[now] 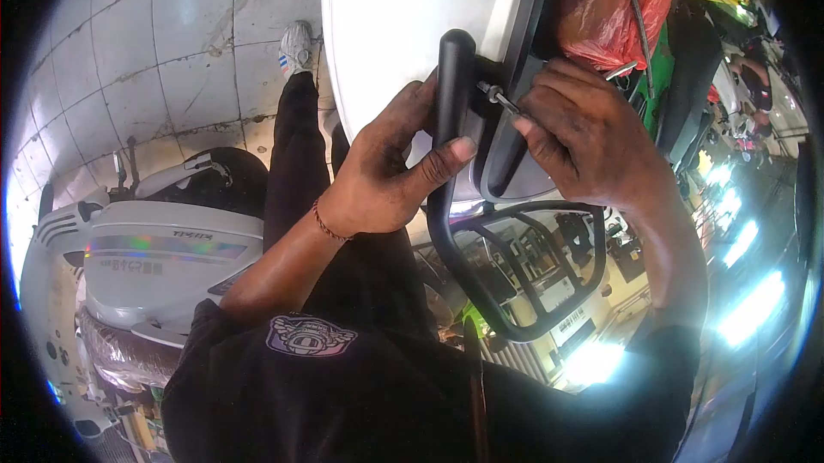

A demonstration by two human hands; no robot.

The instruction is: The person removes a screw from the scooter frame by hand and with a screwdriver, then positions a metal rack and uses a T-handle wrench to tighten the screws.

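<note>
1. Left hand [386,163] – gripping a black, curved, tubular rail [455,77] that overlaps a glossy white panel [390,25] in view.
2. Right hand [592,133] – pinching a slim, silver, metal bolt-like piece [499,98] just beside the rail.

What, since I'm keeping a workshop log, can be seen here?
Curved tubular rail: 1, black, centre
Slim metal bolt or tool: 1, silver, right of the rail's top
Smooth glossy body panel: 1, white, top centre
Crinkled plastic bag: 1, red, upper right
Rounded-body scooter: 1, pale grey, left
Square floor tiles: many, whitish, upper left
Sports shoe: 1, white, upper left of centre
Printed shirt: 1, black, bottom
Left hand: 1, smudged, around the rail
Right hand: 1, smudged, on the bolt or tool
</note>
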